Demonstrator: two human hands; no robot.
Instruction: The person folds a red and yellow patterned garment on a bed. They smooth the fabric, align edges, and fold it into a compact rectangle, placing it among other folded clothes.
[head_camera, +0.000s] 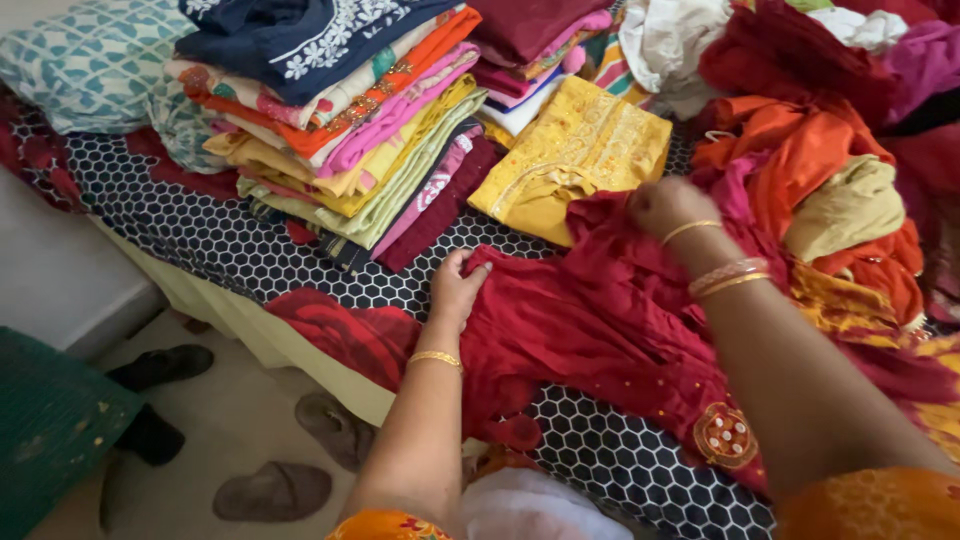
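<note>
A red garment (590, 320) with an embroidered round patch lies spread on the bed. My left hand (456, 288) grips its near left edge. My right hand (668, 206) is closed on the cloth at its far upper part, slightly blurred. Both wrists wear gold bangles. A folded yellow embroidered garment (575, 150) lies just beyond the red one.
A tall stack of folded clothes (340, 110) stands at the back left beside a patterned pillow (85, 60). A loose heap of orange and red clothes (820, 150) sits at the right. The bedsheet (200, 230) has a honeycomb print. Slippers (270, 490) lie on the floor.
</note>
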